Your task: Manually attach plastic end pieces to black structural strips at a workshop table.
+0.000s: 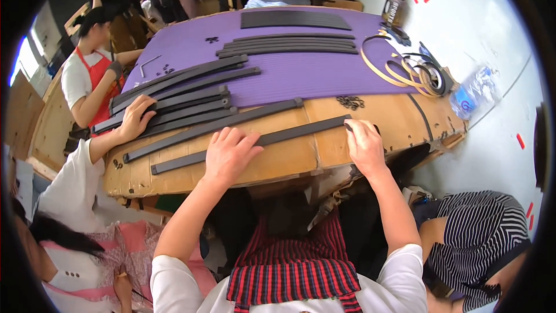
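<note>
- So the black bar (301, 131) lies slantwise on the near part of the tabletop (278, 163), closest to the wearer, with both hands on it.
- Left hand (227, 155) is laid over the middle of the bar, fingers a bit spread, thumb out to the side. Can't tell how hard it's pressing.
- Right hand (366, 146) has its fingers bunched at the bar's right end. Whether they're pinching the bar itself or some small piece is hidden, so no guess there.
- Looks like a steady-it-and-work-the-end kind of step, imo. Best bet is keeping the left palm's weight right over the bar so it can't roll or skid, and lining the right fingertips up straight with the end.
- Also worth watching the second bar (255, 116) just beyond, no need to bump it.
- Surface is brown cardboard up front, purple mat (324, 72) behind. Small black rings (351, 102) sit in a heap past the right end.
- A co-worker's hand (137, 117) rests on the bars piled at left (200, 97).
- Busy room: someone in a red apron (95, 75) at left, striped clothing (472, 226) lower right, red scraps (520, 141) on the pale floor (498, 145).
</note>
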`<control>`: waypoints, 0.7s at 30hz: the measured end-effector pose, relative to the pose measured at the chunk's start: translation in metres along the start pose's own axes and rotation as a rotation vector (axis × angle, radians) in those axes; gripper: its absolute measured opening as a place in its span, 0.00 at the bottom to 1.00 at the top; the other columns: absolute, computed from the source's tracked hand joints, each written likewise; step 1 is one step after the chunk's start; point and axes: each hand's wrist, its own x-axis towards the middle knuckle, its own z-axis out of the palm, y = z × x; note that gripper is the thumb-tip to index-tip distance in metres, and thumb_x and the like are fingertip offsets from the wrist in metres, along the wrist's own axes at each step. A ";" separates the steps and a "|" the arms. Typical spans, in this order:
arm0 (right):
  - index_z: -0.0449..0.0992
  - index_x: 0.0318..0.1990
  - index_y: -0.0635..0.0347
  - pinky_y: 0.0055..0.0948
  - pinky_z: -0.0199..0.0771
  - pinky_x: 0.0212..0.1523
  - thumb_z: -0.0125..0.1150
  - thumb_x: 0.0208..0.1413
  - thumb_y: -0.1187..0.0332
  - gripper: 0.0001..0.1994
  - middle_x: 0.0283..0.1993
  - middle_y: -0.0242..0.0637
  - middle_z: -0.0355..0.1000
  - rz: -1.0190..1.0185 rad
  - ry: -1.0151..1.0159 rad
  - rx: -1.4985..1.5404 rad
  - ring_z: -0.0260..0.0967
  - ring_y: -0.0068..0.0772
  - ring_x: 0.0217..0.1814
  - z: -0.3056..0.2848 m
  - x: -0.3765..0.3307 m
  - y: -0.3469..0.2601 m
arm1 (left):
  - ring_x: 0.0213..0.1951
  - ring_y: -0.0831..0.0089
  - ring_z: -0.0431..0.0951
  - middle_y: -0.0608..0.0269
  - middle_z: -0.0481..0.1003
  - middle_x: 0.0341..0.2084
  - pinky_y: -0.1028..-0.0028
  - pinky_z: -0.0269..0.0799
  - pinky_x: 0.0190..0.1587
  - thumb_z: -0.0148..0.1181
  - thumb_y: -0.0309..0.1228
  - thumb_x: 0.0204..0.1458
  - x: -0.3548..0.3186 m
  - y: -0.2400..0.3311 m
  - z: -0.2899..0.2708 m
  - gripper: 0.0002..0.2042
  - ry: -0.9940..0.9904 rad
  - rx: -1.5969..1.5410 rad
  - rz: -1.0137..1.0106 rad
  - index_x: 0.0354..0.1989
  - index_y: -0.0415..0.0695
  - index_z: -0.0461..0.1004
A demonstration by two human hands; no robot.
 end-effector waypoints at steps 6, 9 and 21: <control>0.70 0.42 0.63 0.40 0.68 0.42 0.53 0.49 0.76 0.11 0.39 0.47 0.71 0.025 -0.062 -0.054 0.67 0.49 0.41 0.009 0.006 0.001 | 0.39 0.71 0.70 0.71 0.70 0.33 0.70 0.64 0.39 0.61 0.42 0.41 0.002 -0.009 0.006 0.12 0.111 0.030 0.073 0.33 0.52 0.73; 0.70 0.43 0.64 0.39 0.68 0.41 0.55 0.48 0.78 0.13 0.38 0.48 0.70 0.030 -0.050 -0.069 0.68 0.49 0.40 0.011 0.003 0.002 | 0.40 0.71 0.70 0.70 0.71 0.32 0.70 0.64 0.40 0.60 0.42 0.42 0.005 -0.015 0.012 0.13 0.087 0.046 0.053 0.33 0.50 0.72; 0.69 0.41 0.68 0.38 0.68 0.41 0.54 0.49 0.79 0.11 0.37 0.47 0.71 0.030 -0.051 -0.037 0.68 0.47 0.40 0.015 0.006 -0.002 | 0.36 0.71 0.73 0.70 0.74 0.29 0.72 0.65 0.41 0.60 0.42 0.42 0.002 -0.023 0.016 0.12 0.114 -0.063 -0.006 0.30 0.48 0.73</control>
